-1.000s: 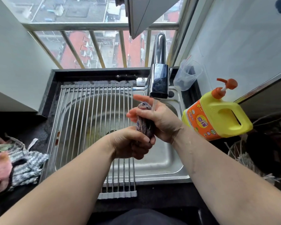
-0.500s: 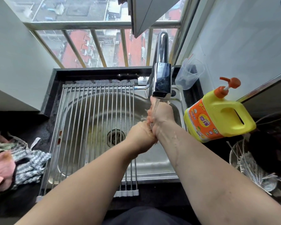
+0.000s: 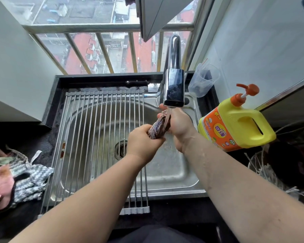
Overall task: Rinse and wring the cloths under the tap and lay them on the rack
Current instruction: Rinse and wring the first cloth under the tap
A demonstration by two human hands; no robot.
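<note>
A dark purple-grey cloth [image 3: 159, 126], twisted into a tight roll, is stretched between both hands under the chrome tap [image 3: 174, 88], and water runs onto its upper end. My left hand [image 3: 142, 142] grips the lower end. My right hand [image 3: 178, 124] grips the upper end just below the spout. Both hands hover over the steel sink [image 3: 167, 172]. The roll-up rod rack [image 3: 98, 148] covers the sink's left part and carries nothing.
A heap of pink, green and grey-white cloths [image 3: 12, 178] lies on the dark counter at the left. A yellow detergent jug [image 3: 235, 123] with an orange pump stands right of the sink. A clear plastic cup [image 3: 203, 79] stands behind the tap. A basket [image 3: 270, 171] sits at the far right.
Both hands rose with the cloth and pressed together under the spout; now they have drawn apart, the left hand lower and to the left, showing the twisted cloth in the stream.
</note>
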